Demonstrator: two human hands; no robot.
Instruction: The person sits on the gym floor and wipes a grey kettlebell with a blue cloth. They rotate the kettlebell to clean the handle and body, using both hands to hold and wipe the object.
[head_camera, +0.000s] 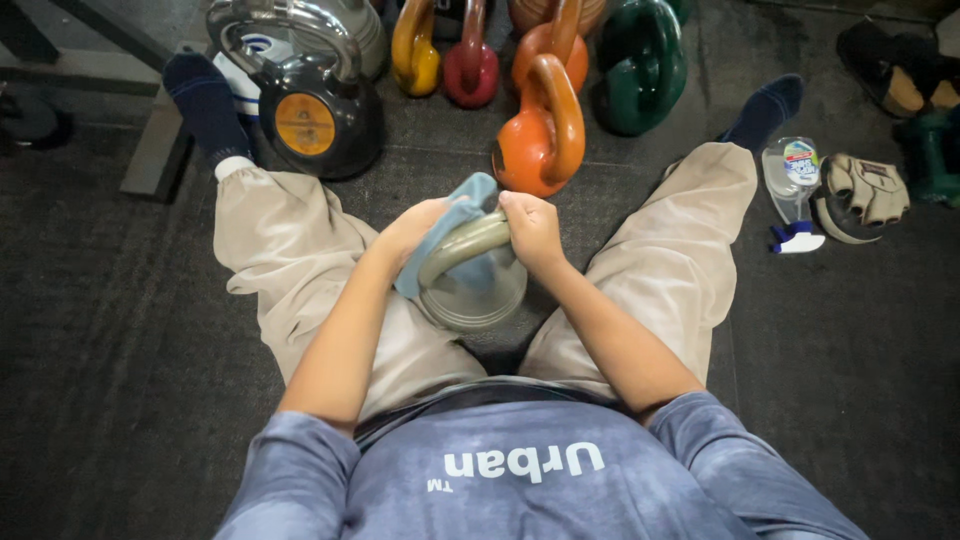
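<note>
— Where's the grey kettlebell (470, 285)?
— On the floor mat between the legs; left hand (415, 232) presses a blue cloth (462, 205) on it, right hand (532, 228) fingers closed round the handle.
— Risk?
— It could tip if that grip loosens.

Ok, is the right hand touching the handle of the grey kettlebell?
Touching. The head view shows the right hand wrapped around the handle of the grey kettlebell, with its fingers closed over it and no gap, while the left hand presses a blue cloth against it.

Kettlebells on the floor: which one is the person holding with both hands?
The grey kettlebell between the legs. The left hand presses a blue cloth on its handle, the right hand grips it. The coloured ones stand untouched.
</note>
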